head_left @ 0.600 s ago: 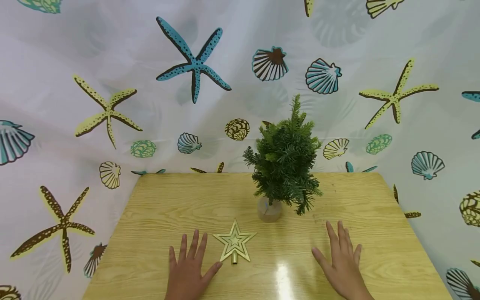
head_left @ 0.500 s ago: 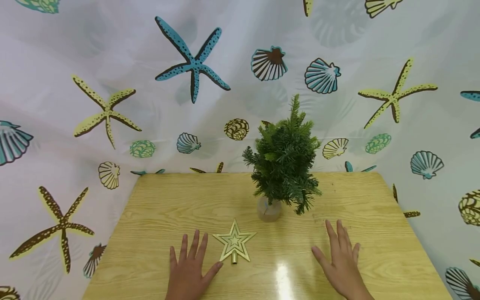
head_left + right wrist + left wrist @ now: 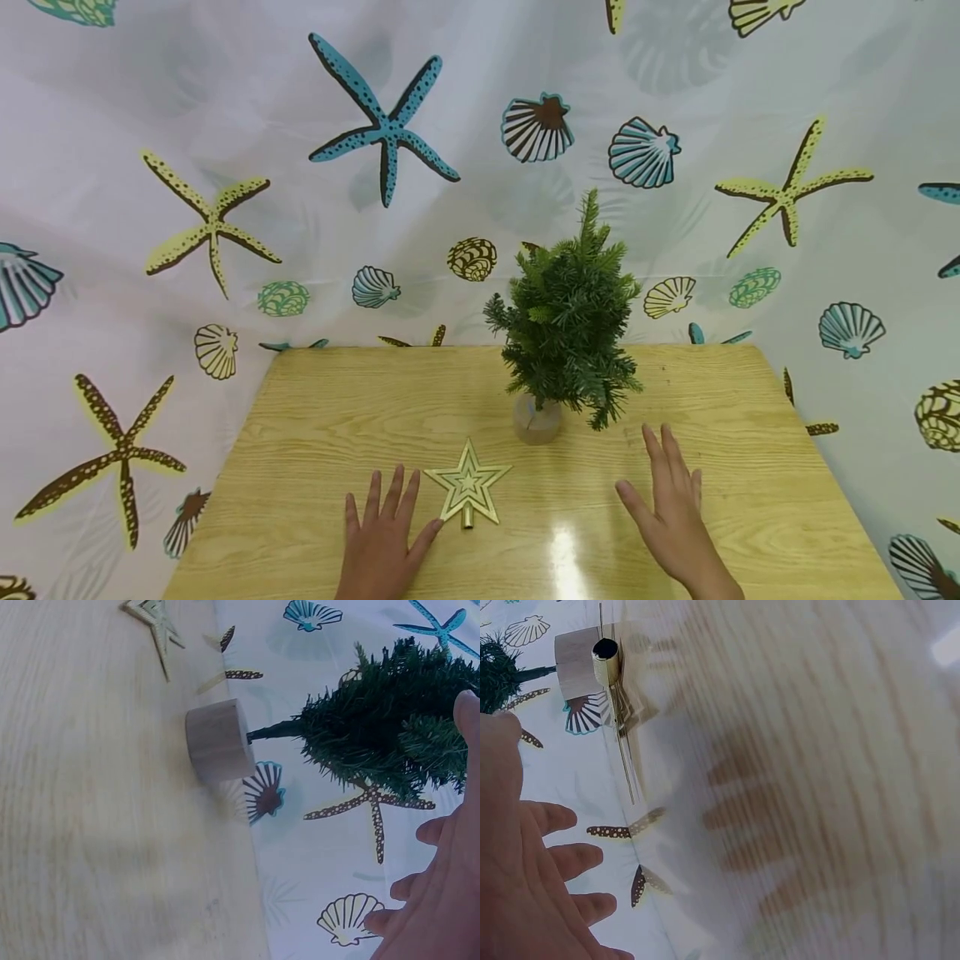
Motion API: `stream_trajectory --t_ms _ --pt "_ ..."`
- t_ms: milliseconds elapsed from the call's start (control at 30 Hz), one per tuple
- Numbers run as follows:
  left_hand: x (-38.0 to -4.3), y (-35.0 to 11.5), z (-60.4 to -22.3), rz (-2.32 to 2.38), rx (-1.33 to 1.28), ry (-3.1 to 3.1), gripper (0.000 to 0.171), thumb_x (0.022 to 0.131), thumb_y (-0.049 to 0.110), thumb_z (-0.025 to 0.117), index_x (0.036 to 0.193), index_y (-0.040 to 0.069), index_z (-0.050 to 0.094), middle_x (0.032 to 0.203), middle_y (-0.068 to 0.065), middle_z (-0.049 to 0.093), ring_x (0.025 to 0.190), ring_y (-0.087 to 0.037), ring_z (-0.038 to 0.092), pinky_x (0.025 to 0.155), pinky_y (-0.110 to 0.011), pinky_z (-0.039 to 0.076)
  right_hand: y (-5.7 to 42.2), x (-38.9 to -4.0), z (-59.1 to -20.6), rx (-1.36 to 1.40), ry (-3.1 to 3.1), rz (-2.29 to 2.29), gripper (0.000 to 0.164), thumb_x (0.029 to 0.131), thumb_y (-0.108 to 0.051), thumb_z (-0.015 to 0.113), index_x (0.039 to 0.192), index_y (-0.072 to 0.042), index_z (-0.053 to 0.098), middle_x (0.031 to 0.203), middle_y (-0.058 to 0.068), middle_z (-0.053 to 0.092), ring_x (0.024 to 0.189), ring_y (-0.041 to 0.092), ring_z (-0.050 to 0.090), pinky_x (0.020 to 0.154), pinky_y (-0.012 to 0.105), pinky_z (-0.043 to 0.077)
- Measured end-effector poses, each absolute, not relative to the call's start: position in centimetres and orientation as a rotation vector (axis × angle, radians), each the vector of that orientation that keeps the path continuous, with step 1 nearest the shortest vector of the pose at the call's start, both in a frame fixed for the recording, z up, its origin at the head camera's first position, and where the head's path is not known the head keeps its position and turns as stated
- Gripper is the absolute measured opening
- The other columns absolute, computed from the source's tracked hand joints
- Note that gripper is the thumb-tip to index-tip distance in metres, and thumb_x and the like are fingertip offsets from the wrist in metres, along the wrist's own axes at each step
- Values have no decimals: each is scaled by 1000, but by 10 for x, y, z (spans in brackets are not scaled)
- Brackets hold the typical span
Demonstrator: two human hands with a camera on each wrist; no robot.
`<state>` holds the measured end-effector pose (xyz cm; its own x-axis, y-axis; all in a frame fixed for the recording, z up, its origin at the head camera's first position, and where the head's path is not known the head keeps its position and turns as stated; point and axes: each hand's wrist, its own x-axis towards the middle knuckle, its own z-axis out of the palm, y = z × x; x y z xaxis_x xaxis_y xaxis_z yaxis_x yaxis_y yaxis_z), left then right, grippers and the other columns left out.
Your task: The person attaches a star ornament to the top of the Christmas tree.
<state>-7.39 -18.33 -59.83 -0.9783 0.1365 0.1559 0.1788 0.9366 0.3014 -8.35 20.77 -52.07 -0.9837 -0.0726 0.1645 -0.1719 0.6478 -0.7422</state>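
A gold star tree topper (image 3: 468, 482) with a short hollow tube at its base lies flat on the wooden table (image 3: 352, 400). Just left of it is my left hand (image 3: 380, 550), fingers straight and spread, the thumb tip close to the star's lower left point; whether they touch I cannot tell. Behind the star a small artificial Christmas tree (image 3: 573, 321) stands upright on a round wooden base (image 3: 537, 421). My right hand (image 3: 675, 525) is in front and to the right of the tree, fingers extended, holding nothing. The left wrist view shows the left fingers (image 3: 577, 859) apart from the table surface.
A white curtain (image 3: 480, 200) printed with starfish and shells hangs behind the table and along both sides. Light glares off the tabletop near the front middle.
My right hand has shifted slightly forward and left, turning a little, its fingers closer together. The left hand has moved slightly right and back. Star and tree stay put.
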Motion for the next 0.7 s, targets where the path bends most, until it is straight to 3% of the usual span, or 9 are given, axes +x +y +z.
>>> stream_trajectory --t_ms 533,700 --pt "-77 -176 -604 -513 -226 -3006 63 103 44 62 154 8 49 159 -28 38 149 -54 23 110 -81 15 195 -98 -500 294 -2626 1347 74 109 -28 55 168 -21 11 172 17 -2 154 49 0 108 83 -6" --pt "-79 -173 -608 -532 -211 -3020 62 104 44 62 152 6 51 159 -28 37 149 -54 23 111 -79 16 194 -102 -497 314 -2608 1348 74 109 -26 55 167 -15 12 172 16 -3 155 48 -2 110 81 -7"
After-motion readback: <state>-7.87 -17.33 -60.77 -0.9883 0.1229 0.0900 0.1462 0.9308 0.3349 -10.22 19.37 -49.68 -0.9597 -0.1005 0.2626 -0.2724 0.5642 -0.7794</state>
